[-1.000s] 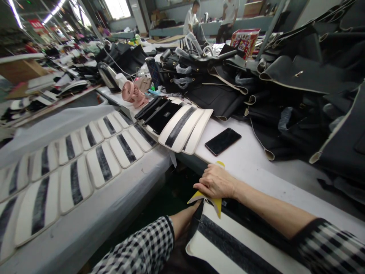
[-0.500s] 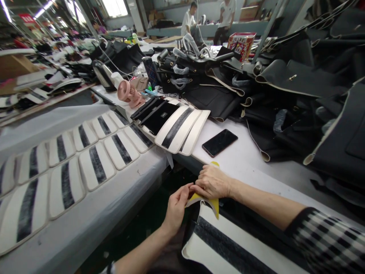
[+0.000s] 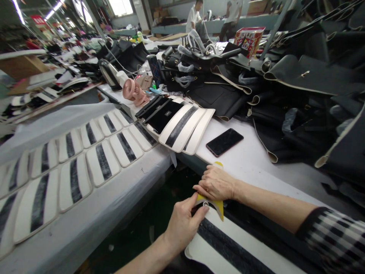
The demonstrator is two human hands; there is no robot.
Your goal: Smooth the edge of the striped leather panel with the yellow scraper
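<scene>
My right hand (image 3: 218,183) is closed round a yellow curved piece (image 3: 219,209), which may be a scraper; one tip sticks out above the fist and a pointed, flared end below it. Close against it, my left hand (image 3: 185,217) pinches the upper end of a white panel (image 3: 203,254) with a dark stripe down its middle. That panel slants from my fingertips toward the lower right, its near corner curling. The left fingertips cover the spot where the yellow piece meets the panel's edge.
Striped white panels (image 3: 103,161) lie in rows on the left table. More panels (image 3: 182,125) overlap at the right table's corner, near a phone (image 3: 224,142) and a pink fan (image 3: 135,92). Black leather bags (image 3: 216,99) are heaped behind. A dark gap separates the tables. Two people stand far back.
My left hand has moved right and onto the panel's end, thumb now pressing there. My right hand keeps its grip on the yellow piece. The whole view has shifted slightly.
</scene>
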